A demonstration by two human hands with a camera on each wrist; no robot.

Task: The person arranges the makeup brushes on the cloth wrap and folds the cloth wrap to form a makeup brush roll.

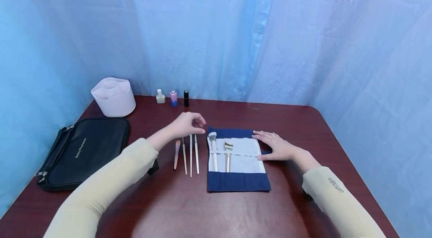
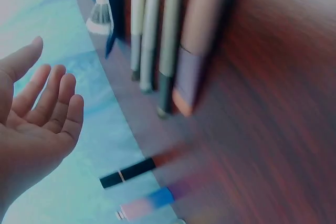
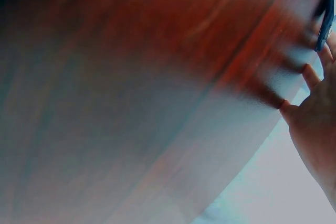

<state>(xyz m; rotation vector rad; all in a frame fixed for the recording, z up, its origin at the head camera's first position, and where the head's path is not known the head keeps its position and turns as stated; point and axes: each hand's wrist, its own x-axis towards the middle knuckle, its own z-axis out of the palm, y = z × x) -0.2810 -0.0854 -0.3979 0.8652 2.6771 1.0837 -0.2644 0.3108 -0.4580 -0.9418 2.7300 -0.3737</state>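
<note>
Four loose brushes (image 1: 187,155) lie side by side on the dark red worktop (image 1: 297,125), just left of our blue-and-white brush roll (image 1: 237,159). Our left hand (image 1: 187,123) hovers over their tips, fingers loosely curled, holding nothing. Our right hand (image 1: 277,145) rests flat on the roll's right edge, where two brushes (image 1: 221,151) sit tucked.

Left hand (image 1: 189,123) hovering, fingers loosely curled, above tops of four loose brushes (image 1: 187,154) on table (image 1: 297,125). Right hand (image 1: 275,145) flat on right edge of blue cloth roll (image 1: 237,181); two brushes (image 1: 221,152) tucked under its strap. Black pouch (image 1: 81,151), white holder (image 1: 114,96), three small bottles (image 1: 173,98) behind.
</note>
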